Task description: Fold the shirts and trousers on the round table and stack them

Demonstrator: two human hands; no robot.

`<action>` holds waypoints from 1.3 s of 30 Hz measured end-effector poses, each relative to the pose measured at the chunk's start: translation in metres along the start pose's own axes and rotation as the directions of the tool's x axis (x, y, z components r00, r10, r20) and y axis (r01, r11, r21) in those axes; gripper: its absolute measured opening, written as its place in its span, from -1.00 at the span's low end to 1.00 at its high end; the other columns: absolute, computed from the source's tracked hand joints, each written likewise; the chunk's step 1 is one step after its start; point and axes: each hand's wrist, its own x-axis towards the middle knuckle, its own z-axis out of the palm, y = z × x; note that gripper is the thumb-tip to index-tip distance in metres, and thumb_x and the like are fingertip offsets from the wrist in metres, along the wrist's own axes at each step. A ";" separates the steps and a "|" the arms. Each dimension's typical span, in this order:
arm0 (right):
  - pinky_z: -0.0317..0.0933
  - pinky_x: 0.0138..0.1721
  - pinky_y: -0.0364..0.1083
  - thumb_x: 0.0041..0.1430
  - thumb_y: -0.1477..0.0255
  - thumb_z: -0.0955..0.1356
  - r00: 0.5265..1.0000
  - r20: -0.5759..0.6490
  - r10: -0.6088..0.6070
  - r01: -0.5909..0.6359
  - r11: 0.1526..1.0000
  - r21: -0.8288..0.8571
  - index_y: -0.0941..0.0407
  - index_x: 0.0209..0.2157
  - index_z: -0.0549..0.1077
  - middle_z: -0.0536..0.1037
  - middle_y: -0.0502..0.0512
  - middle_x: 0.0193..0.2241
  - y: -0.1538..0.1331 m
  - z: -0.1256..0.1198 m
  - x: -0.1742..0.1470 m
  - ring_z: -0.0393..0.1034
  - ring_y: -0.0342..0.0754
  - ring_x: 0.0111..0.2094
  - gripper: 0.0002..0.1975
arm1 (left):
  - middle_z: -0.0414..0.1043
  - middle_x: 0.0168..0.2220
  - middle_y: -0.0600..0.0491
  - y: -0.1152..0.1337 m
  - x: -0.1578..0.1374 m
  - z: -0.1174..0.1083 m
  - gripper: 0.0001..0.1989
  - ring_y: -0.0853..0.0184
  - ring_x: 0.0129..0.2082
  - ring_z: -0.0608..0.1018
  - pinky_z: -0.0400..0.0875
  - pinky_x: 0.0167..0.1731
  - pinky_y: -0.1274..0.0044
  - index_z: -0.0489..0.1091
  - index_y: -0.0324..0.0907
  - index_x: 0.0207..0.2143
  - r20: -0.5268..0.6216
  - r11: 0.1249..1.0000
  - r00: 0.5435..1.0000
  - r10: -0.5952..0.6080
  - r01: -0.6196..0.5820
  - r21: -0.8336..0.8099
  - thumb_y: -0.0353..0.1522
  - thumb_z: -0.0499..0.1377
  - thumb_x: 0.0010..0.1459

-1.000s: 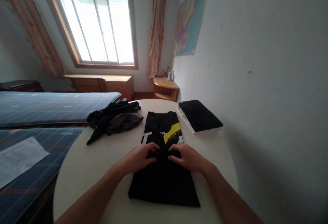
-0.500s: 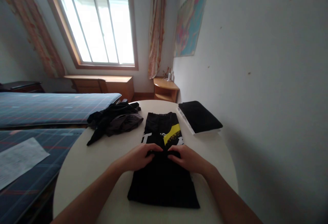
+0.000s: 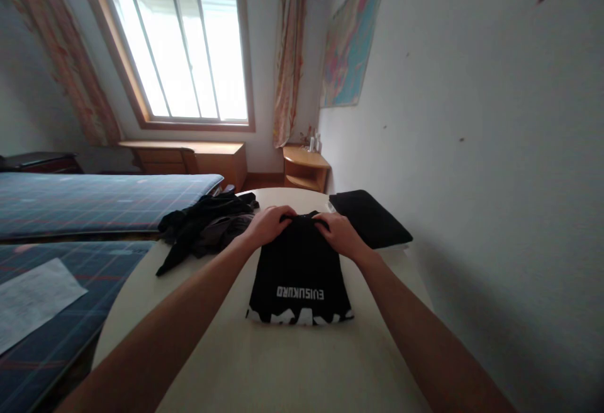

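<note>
A folded black T-shirt [image 3: 301,265] lies on the round cream table [image 3: 283,369] in front of me. White lettering runs upside down across its lower part, above a bold white print at the near fold. At its far edge, my left hand [image 3: 270,225] pinches the fabric at the left corner. My right hand [image 3: 340,233] grips that same edge on the right, a short gap from the left. The fingertips of both hands are partly hidden in the cloth.
A crumpled heap of black and grey clothes [image 3: 201,230] is at the table's left. A folded black garment [image 3: 370,216] rests on something white at the right, near the wall. Plaid mattresses [image 3: 113,202] with a paper sheet [image 3: 40,299] stand left of the table.
Both hands have moved away from me, carrying the T-shirt's near part over its far part. The yellow print is now covered, and white lettering shows on top.
</note>
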 end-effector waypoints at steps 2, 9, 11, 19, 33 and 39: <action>0.18 0.12 0.05 0.28 0.50 0.28 0.999 -0.018 0.035 -0.036 0.998 -0.051 0.09 0.06 0.46 0.58 0.15 -0.05 0.006 0.015 0.003 0.41 0.05 0.00 -0.66 | 0.58 -0.10 0.03 -0.006 0.002 0.014 -0.69 0.17 -0.04 0.53 0.35 0.07 0.35 0.48 -0.09 -0.03 -0.026 0.996 0.999 -0.048 0.049 0.080 -0.44 0.12 0.19; 0.04 0.23 0.12 0.25 0.44 0.32 0.986 0.129 0.101 -0.085 0.989 -0.124 0.14 0.25 0.25 0.38 0.25 0.18 0.021 0.058 -0.029 0.21 0.11 0.21 -0.47 | 0.34 0.20 -0.03 -0.020 -0.039 0.045 -0.59 0.11 0.18 0.36 0.21 0.20 0.26 0.37 -0.10 0.10 -0.024 0.996 0.999 -0.049 0.051 0.077 -0.40 0.16 0.18; 0.03 0.24 0.12 0.26 0.44 0.32 0.983 0.145 0.111 -0.092 0.987 -0.134 0.12 0.20 0.32 0.38 0.25 0.18 0.021 0.055 -0.037 0.21 0.11 0.21 -0.53 | 0.38 0.15 -0.05 -0.018 -0.055 0.041 -0.66 0.11 0.13 0.39 0.23 0.18 0.26 0.40 -0.12 0.03 -0.028 0.998 0.999 -0.046 0.047 0.051 -0.38 0.16 0.19; 0.23 -0.11 -0.06 0.24 0.33 0.36 0.956 0.284 -0.072 0.047 0.995 0.091 0.09 -0.25 0.52 0.54 0.09 -0.25 -0.041 0.018 -0.067 0.42 -0.02 -0.19 -0.86 | 0.49 -0.19 0.02 0.017 -0.121 0.006 -0.83 0.26 -0.17 0.50 0.37 -0.12 0.46 0.44 -0.12 -0.18 0.176 0.984 0.983 0.045 -0.013 -0.180 -0.28 0.20 0.19; 0.15 -0.32 -0.16 0.01 0.49 0.37 0.885 0.403 -0.235 0.225 0.972 0.072 0.09 -0.34 0.51 0.56 0.02 -0.32 -0.077 0.019 -0.098 0.41 -0.10 -0.34 -0.87 | 0.51 -0.30 0.09 0.034 -0.137 0.014 -0.78 0.36 -0.31 0.51 0.32 -0.29 0.59 0.52 -0.09 -0.29 0.343 0.989 0.928 0.146 -0.142 -0.036 -0.49 0.17 0.02; 0.19 -0.39 -0.25 0.00 0.43 0.43 0.734 0.634 -0.243 -0.034 0.919 0.392 0.11 -0.34 0.58 0.56 -0.06 -0.46 -0.079 0.016 -0.104 0.43 -0.18 -0.44 -0.87 | 0.52 -0.45 0.15 0.039 -0.143 0.005 -0.84 0.44 -0.50 0.48 0.31 -0.48 0.65 0.57 -0.15 -0.33 0.647 0.953 0.761 0.052 0.156 -0.260 -0.41 0.26 -0.03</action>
